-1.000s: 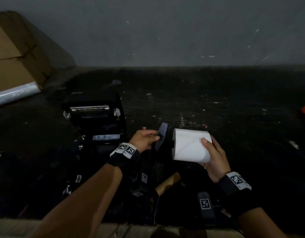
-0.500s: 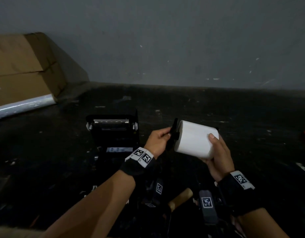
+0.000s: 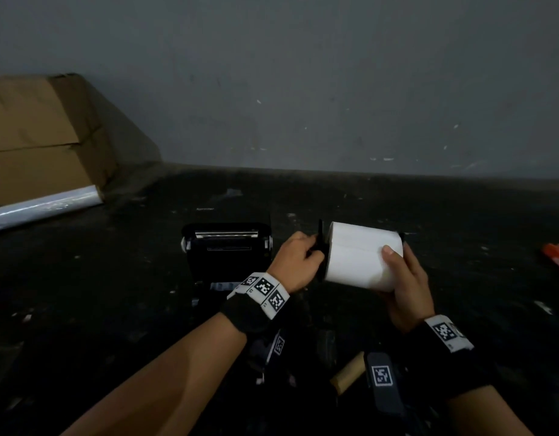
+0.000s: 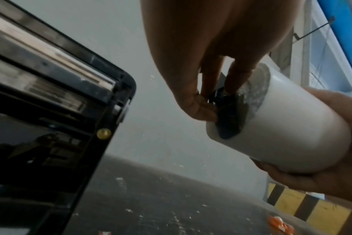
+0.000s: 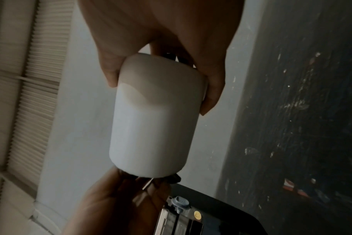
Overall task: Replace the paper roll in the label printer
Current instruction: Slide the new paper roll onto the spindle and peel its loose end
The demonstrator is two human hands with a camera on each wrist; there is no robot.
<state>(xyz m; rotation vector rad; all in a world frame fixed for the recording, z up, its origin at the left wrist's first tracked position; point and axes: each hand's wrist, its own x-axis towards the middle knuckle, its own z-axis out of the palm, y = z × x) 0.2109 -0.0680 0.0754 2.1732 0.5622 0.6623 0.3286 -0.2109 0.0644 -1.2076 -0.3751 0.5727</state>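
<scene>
A person's two bare hands hold a white cylindrical paper roll (image 3: 361, 258) in the air above a dark, scuffed floor (image 3: 429, 221), just to the right of a black plastic label printer (image 3: 226, 247) that sits on the floor with its lid raised.

The right hand (image 3: 404, 284) wraps around the roll's right end, thumb on top and fingers curled underneath, so the roll lies roughly on its side, its left end tilted slightly up. In the right wrist view the same hand (image 5: 161, 39) clasps the near end of the roll (image 5: 153, 120) between thumb and fingers.

The left hand (image 3: 295, 262) is at the roll's left end, where its fingers pinch a small black plastic holder piece (image 3: 319, 247). In the left wrist view the fingertips (image 4: 203, 108) close on this black piece (image 4: 228, 117), which sits in the roll's core opening; how far in it goes is not clear.

Both wrists wear black bands with square black-and-white markers. A brown cardboard tube (image 3: 349, 376) lies on the floor close to the person. A large brown cardboard box (image 3: 42, 136) leans against the grey wall (image 3: 335, 73) at far left, and a small orange object (image 3: 556, 251) lies on the floor at far right.
</scene>
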